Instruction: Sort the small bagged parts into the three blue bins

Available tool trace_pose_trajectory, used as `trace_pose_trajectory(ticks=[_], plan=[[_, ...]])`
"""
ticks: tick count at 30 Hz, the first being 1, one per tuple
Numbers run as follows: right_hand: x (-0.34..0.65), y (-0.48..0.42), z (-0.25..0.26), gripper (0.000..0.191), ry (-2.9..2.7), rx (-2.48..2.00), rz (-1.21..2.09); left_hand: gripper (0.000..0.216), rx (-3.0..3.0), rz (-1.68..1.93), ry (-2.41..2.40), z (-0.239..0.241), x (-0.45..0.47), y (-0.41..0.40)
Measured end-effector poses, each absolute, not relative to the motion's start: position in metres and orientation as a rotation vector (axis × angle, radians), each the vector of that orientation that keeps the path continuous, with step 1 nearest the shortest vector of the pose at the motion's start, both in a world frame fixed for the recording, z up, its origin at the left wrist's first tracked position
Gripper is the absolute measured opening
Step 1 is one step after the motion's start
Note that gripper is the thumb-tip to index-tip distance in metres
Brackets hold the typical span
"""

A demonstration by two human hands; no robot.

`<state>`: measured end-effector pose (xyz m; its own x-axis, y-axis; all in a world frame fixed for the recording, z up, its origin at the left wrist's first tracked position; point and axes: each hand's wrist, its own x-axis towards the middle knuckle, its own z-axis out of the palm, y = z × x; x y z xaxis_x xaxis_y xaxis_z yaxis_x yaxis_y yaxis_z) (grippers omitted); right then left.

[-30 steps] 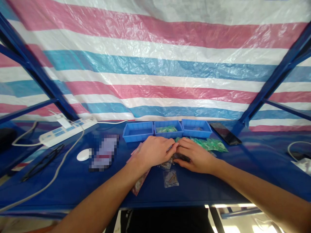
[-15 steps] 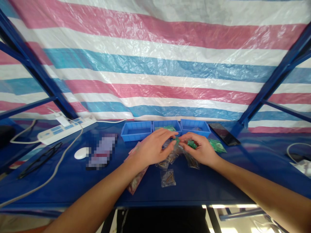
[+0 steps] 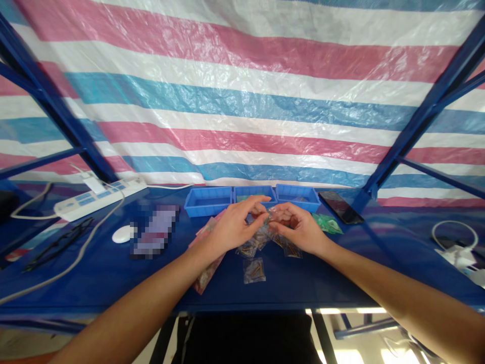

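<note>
My left hand and my right hand meet over a heap of small clear bags. Between their fingertips they pinch a small clear plastic bag; its contents are too small to make out. Below the hands lie clear bags of screws, partly covered by the fingers. One separate screw bag rests nearer the table's front edge. A pink bag sticks out from beneath my left wrist. Green packets lie to the right of my right hand.
Behind the hands stand three blue bins: a left bin, a middle bin holding something green, and a right bin. A dark phone lies at right. Leftward are a white mouse, glasses and a power strip.
The green piece seen at my fingertips no longer shows there; a clear bag is between them now. The whole view has shifted slightly.
</note>
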<state>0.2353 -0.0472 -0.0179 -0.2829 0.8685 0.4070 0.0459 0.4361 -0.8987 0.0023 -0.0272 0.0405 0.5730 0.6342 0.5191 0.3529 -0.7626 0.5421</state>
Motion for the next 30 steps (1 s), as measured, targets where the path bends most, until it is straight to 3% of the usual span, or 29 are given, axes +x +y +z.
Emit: trace_pose_trajectory(ticks=[5,30], plan=[[0.237,-0.045,-0.019,0.039,-1.613,-0.801,1.024,0.05,2.41,0.943,0.773,0.038,0.002,-0.025],[0.238,-0.052,-0.002,0.02,-1.605,-0.766,1.055,0.034,2.227,0.974,0.769,0.035,0.002,-0.023]])
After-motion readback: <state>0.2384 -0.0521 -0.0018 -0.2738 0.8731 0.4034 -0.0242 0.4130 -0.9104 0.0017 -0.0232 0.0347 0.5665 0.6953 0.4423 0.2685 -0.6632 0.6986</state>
